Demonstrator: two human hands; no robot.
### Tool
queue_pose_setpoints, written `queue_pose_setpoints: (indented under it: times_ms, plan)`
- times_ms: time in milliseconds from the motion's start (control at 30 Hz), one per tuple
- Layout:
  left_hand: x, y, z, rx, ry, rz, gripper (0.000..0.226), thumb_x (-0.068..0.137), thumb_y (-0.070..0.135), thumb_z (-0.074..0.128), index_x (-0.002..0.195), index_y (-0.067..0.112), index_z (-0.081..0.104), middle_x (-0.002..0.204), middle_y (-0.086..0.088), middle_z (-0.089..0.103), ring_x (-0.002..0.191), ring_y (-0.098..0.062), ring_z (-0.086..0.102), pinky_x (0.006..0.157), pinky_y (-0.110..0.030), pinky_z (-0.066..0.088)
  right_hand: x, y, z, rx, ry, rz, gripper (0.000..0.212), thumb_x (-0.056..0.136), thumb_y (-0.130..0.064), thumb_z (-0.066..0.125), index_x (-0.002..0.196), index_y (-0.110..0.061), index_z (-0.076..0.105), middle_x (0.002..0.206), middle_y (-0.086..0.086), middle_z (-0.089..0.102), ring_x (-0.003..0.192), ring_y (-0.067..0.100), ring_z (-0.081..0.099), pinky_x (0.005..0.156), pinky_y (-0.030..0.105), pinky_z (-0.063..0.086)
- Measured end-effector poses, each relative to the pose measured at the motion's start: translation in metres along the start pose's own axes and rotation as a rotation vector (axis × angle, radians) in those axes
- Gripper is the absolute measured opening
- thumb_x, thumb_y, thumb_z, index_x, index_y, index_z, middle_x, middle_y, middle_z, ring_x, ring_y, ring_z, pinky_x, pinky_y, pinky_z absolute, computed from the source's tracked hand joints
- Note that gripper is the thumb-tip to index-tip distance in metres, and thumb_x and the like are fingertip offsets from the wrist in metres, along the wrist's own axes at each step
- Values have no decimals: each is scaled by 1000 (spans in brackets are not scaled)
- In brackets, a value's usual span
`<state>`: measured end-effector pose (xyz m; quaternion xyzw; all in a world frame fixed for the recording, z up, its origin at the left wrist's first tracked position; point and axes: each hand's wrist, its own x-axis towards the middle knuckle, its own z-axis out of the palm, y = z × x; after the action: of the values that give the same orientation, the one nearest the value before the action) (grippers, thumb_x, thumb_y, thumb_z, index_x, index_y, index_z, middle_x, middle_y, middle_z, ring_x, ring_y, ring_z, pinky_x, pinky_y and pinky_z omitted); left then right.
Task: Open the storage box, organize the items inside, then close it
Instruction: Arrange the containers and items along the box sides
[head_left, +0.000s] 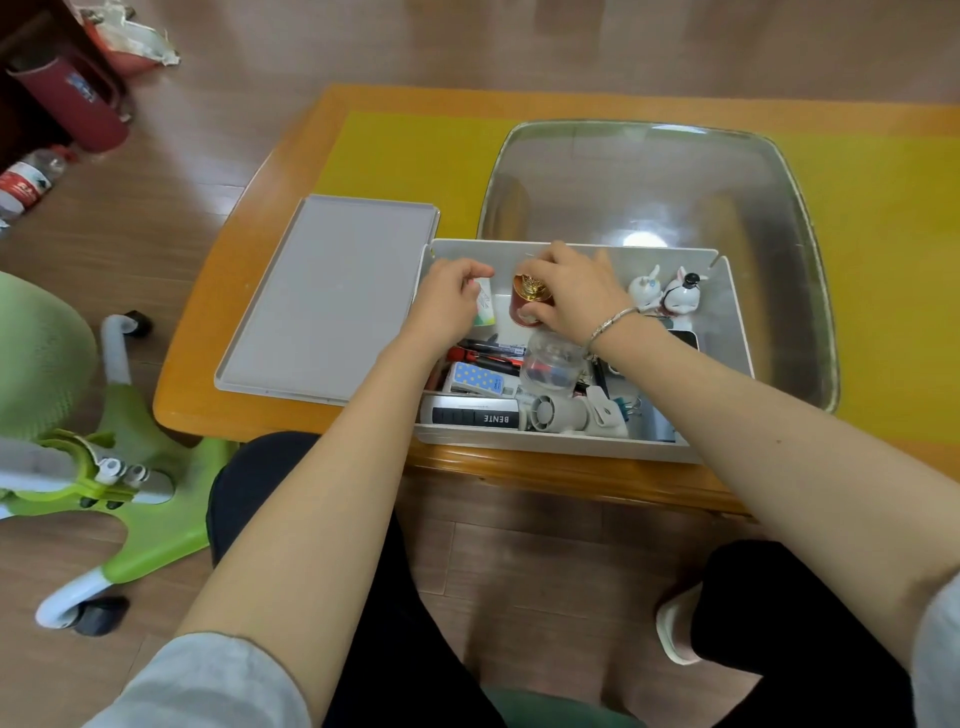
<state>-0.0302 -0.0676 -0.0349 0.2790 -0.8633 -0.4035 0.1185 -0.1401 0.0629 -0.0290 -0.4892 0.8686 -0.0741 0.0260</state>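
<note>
The white storage box (727, 291) stands open at the table's front edge, with its grey lid (322, 296) lying flat to its left. My left hand (449, 296) is inside the box's far left corner, curled around a small white-and-green carton (485, 306). My right hand (569, 288) grips a dark red jar with a gold top (524, 301) beside it. Below lie pens (488, 353), a clear plastic jar (550, 364), a blue dotted stapler (475, 379), a white remote (470, 413) and a small white fan (566, 413). Two ceramic rabbits (667, 291) stand at the far right.
A large metal tray (779, 171) sits behind the box on the yellow mat (405, 161) of the orange wooden table (218, 332). A green chair base (140, 519) stands on the floor at left. A plastic bottle (28, 182) and a red bin (72, 98) lie further left.
</note>
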Motion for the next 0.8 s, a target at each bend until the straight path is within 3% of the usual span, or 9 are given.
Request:
queue_pose_setpoints:
  times_ms: [133, 233, 333, 433, 600, 800]
  plan:
    - [7, 5, 8, 5, -11, -7, 29, 98, 4, 45, 119, 11, 65, 115, -10, 65, 107, -23, 59, 86, -24, 41, -3, 0, 1, -32, 20, 5, 45, 86, -31, 63, 129, -26, 51, 119, 7, 47, 104, 30, 53, 93, 41, 31]
    - [11, 8, 11, 34, -27, 3, 27, 98, 4, 44, 116, 9, 63, 114, -11, 64, 106, -23, 58, 86, -25, 42, -5, -2, 1, -49, 18, 2, 46, 87, -30, 61, 131, -28, 48, 116, 8, 47, 101, 30, 53, 91, 41, 31]
    - [12, 4, 12, 249, -116, 90, 32, 96, 2, 42, 124, 6, 57, 127, -14, 53, 116, -29, 49, 100, -36, 38, -5, -5, 2, -61, 28, 3, 47, 87, -30, 62, 131, -28, 48, 114, 8, 48, 101, 30, 52, 89, 40, 32]
    - [6, -7, 12, 403, -102, 132, 33, 95, 3, 41, 127, 5, 48, 131, -17, 44, 116, -35, 42, 98, -42, 36, -4, -5, 3, -68, 30, 10, 47, 88, -30, 61, 132, -28, 47, 115, 8, 48, 103, 29, 52, 89, 41, 32]
    - [-6, -9, 9, 527, -137, 136, 30, 99, 17, 35, 125, 7, 47, 124, -19, 55, 112, -37, 47, 86, -42, 37, -5, -3, 3, -44, 33, 11, 51, 87, -28, 62, 135, -27, 44, 118, 7, 48, 106, 29, 51, 90, 41, 31]
    - [-16, -6, 10, 840, -280, 67, 44, 102, 36, 23, 123, 11, 52, 127, -18, 55, 122, -35, 36, 96, -45, 30, -7, 0, 3, -49, 69, -20, 50, 85, -29, 64, 130, -22, 46, 123, 6, 48, 110, 28, 50, 91, 41, 32]
